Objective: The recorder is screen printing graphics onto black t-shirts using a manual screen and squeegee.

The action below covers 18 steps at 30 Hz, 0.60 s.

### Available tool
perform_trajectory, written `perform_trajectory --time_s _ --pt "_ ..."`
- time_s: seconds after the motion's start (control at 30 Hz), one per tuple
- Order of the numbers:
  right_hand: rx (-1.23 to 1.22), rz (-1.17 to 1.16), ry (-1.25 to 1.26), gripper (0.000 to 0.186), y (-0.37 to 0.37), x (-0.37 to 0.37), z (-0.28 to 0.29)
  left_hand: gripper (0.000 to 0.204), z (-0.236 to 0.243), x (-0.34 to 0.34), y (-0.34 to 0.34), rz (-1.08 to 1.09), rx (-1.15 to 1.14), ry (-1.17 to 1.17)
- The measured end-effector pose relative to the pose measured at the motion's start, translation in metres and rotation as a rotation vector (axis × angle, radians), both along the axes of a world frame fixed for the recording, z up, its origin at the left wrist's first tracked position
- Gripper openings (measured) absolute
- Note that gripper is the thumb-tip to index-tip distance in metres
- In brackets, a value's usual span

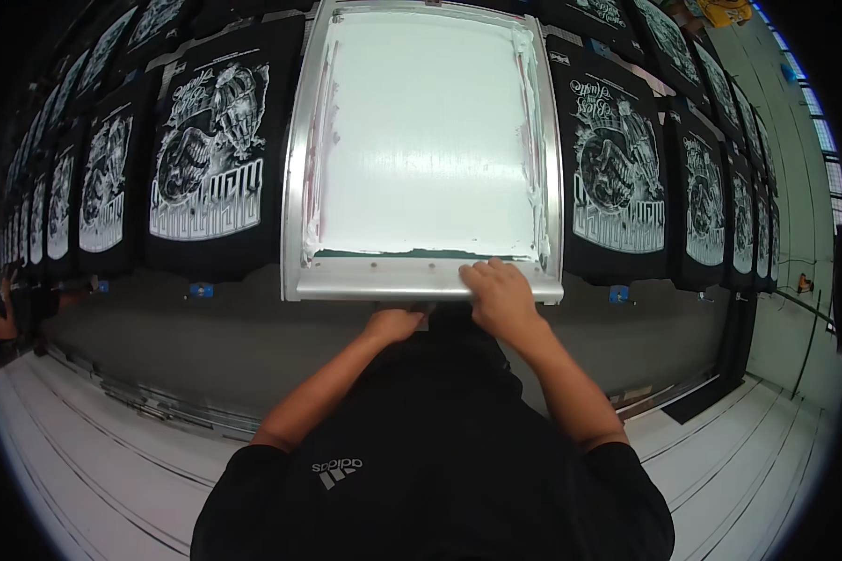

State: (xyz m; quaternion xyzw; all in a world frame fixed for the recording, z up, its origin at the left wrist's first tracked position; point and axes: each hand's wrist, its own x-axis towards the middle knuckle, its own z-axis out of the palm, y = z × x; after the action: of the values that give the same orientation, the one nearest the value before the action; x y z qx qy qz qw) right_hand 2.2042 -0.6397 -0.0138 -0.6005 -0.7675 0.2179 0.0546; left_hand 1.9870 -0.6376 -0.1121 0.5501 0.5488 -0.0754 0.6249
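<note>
A screen-printing frame (291, 187) with silver metal sides lies in front of me, its mesh covered in white ink (421, 131). Thick ink ridges run down both inner sides, and a dark strip shows along the near end. My right hand (503, 297) is closed over the near metal bar, right of its middle, fingers curled on top. Just below that bar, left of centre, my left hand (396, 324) looks closed near the frame's underside. Its fingertips are mostly hidden, and what they hold cannot be made out.
Black T-shirts with white prints (210, 154) stretch away in rows on the left, and more printed shirts (617, 168) on the right. Blue clamps (619, 294) sit below some shirts. Another person's arm (3, 318) shows at the far left. A pale wall (805, 243) stands right.
</note>
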Motion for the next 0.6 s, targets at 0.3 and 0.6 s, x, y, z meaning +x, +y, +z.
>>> perform_trajectory --time_s 0.3,0.6 --pt "0.144 -0.025 -0.097 0.043 0.005 0.033 0.012 0.053 0.012 -0.002 -0.009 -0.041 0.183 0.178" --pt "-0.038 -0.272 0.576 0.034 0.009 0.157 -0.043 0.037 0.076 -0.127 0.068 0.854 0.722 0.265"
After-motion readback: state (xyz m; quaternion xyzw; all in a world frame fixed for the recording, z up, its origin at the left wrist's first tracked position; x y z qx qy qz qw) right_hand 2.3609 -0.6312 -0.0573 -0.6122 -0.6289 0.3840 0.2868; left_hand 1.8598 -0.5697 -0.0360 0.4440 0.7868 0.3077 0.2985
